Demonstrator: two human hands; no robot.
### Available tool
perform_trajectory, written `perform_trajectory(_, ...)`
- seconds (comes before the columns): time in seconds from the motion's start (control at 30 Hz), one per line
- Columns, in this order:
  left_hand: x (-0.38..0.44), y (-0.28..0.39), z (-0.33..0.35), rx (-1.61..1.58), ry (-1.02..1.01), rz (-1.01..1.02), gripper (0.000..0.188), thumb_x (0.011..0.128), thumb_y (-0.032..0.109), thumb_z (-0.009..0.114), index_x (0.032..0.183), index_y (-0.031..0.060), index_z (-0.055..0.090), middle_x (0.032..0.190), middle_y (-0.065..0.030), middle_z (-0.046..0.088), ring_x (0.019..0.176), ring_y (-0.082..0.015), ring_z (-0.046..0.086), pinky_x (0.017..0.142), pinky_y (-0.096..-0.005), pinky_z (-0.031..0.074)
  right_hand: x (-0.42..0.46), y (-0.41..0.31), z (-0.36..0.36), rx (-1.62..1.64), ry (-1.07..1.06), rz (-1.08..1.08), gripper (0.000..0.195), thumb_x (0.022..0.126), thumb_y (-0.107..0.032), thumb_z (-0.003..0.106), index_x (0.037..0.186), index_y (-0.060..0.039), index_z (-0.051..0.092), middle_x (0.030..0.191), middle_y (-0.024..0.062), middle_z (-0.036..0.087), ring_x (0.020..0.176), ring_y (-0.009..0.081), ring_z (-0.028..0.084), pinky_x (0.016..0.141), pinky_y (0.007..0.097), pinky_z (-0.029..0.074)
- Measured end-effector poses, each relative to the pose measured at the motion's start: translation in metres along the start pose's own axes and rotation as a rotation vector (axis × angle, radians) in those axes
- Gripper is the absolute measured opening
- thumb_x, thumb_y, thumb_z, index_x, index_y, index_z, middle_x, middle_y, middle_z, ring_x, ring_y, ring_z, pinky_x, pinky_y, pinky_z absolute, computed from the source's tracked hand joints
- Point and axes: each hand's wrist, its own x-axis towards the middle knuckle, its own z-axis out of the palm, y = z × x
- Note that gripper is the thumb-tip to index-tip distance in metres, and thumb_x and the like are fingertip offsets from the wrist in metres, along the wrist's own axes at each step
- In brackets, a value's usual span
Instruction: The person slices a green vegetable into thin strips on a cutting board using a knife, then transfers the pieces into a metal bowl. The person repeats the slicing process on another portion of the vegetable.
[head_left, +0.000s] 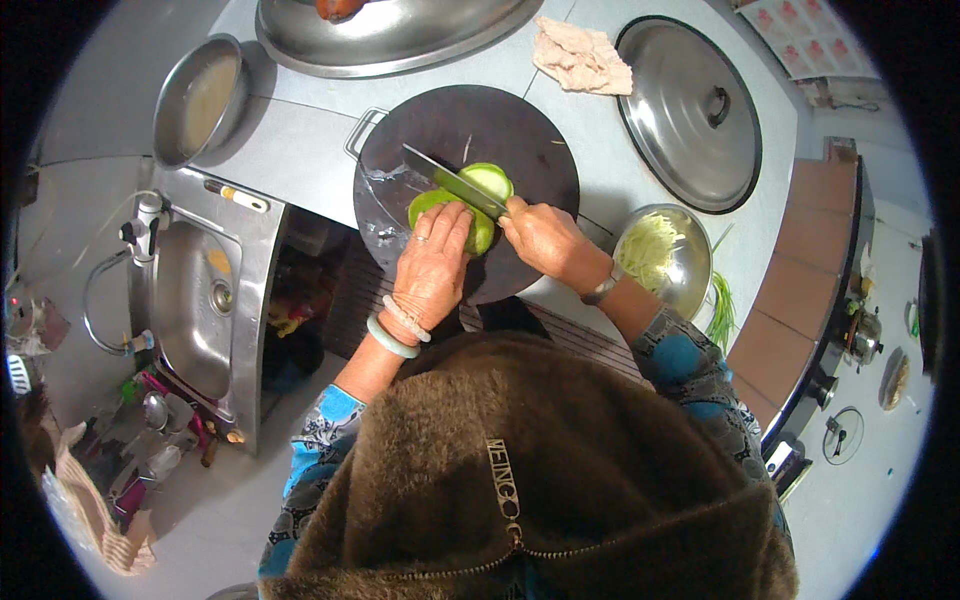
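On a round dark chopping board (517, 124) lies a green squash-like vegetable (429, 201), partly hidden under my left hand (436, 244), whose fingers press it down. My right hand (545, 236) grips the handle end of a kitchen cleaver (454, 182); the handle itself is covered by the fingers. The blade slants up to the left, between the held piece and cut slices (487, 182) with pale flesh and green rind. Whether the edge is in the vegetable or beside it, I cannot tell. Wet streaks mark the board's left part.
Right of the board stands a metal bowl (694, 259) of pale green shreds (651, 244), with green onions (721, 307) beside it. A large lid (694, 142), a crumpled cloth (581, 60) and a metal basin (169, 112) lie farther back. A steel sink (196, 300) is at left.
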Motion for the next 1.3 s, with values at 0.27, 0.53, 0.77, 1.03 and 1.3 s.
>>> perform_trajectory(0.27,0.000,0.003,0.002,-0.013,0.013,0.022,0.061,0.071,-0.006,0.069,0.130,-0.0027,0.052,0.135,-0.0169,0.053,0.127,-0.0406,0.049,0.106,-0.0457,0.045,-0.019,0.013,0.034,-0.068,0.045,0.011,0.022,0.098,-0.021,0.058,0.091,-0.0017,0.051,0.064,0.0219,0.063,0.065,0.0417,0.066,0.057,0.0494,0.054)
perform_trajectory(0.53,0.000,0.001,-0.001,-0.016,0.001,0.011,0.061,0.071,-0.007,0.069,0.130,-0.0028,0.052,0.136,-0.0178,0.052,0.126,-0.0417,0.049,0.106,-0.0460,0.044,-0.021,0.004,0.005,-0.054,0.185,-0.182,0.016,0.093,-0.011,0.062,0.092,-0.0023,0.049,0.077,0.0182,0.060,0.070,0.0376,0.064,0.060,0.0461,0.051)
perform_trajectory(0.77,0.000,0.002,-0.002,-0.022,0.008,0.015,0.061,0.071,-0.006,0.069,0.130,-0.0030,0.051,0.135,-0.0178,0.052,0.126,-0.0415,0.049,0.106,-0.0458,0.045,-0.055,-0.003,-0.038,-0.131,0.094,-0.072,0.011,0.094,-0.012,0.057,0.095,-0.0032,0.050,0.078,0.0171,0.061,0.065,0.0377,0.065,0.055,0.0479,0.053)
perform_trajectory(1.03,-0.001,0.001,-0.001,-0.031,0.026,0.013,0.062,0.070,-0.007,0.070,0.129,-0.0028,0.053,0.133,-0.0169,0.054,0.126,-0.0407,0.050,0.106,-0.0456,0.045,-0.049,0.010,0.002,-0.173,0.022,-0.068,0.010,0.093,-0.008,0.055,0.095,-0.0024,0.048,0.079,0.0183,0.061,0.064,0.0380,0.065,0.054,0.0469,0.053)
perform_trajectory(1.3,-0.001,0.001,-0.001,-0.027,0.012,0.000,0.062,0.070,-0.006,0.070,0.130,-0.0027,0.052,0.134,-0.0174,0.052,0.126,-0.0408,0.050,0.106,-0.0453,0.045,-0.028,0.014,0.019,-0.088,0.183,-0.164,0.010,0.093,-0.009,0.058,0.091,-0.0033,0.049,0.074,0.0171,0.061,0.059,0.0358,0.063,0.050,0.0437,0.052)
